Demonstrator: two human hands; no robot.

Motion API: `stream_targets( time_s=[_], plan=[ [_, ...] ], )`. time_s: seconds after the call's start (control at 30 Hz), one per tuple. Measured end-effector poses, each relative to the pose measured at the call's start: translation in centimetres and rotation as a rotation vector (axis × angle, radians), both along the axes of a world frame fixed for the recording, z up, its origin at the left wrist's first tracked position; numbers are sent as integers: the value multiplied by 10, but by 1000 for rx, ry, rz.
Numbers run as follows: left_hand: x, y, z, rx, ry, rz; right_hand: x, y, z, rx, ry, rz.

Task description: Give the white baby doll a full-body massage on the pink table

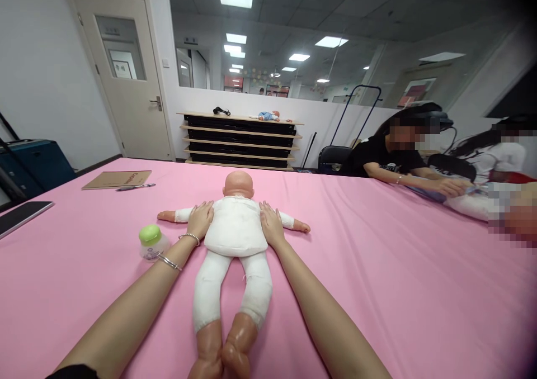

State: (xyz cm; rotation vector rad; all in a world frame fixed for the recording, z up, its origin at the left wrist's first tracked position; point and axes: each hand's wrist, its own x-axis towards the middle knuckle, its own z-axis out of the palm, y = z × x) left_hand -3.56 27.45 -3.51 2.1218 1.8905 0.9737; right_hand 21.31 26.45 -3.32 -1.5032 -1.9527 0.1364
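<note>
A baby doll (235,228) with a white cloth body lies on the pink sheet, its head away from me and its feet toward me. The back of its bald head shows, and its arms stretch out to both sides. My left hand (202,218) lies flat over the doll's left-side arm near the shoulder, fingers extended. On the other side my right hand (272,222) rests with extended fingers against the torso and upper arm. A jar with a green lid (151,235) stands beside my left forearm.
A brown notebook (117,180), a pen (136,187) and a dark tablet or phone (24,216) lie at the left on the pink-covered table (344,245). Two people sit at the right, one with hands (451,186) on another doll. Shelves (241,138) stand beyond.
</note>
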Motion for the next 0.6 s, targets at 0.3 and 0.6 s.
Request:
stream_targets(
  time_s=[0.3, 0.6],
  plan=[
    [20, -60, 34, 5, -337, -419, -33, -58, 25, -77, 265, 334],
    [16, -99, 1, 127, -537, 12, -39, -97, -1, 47, 420, -208]
  ],
)
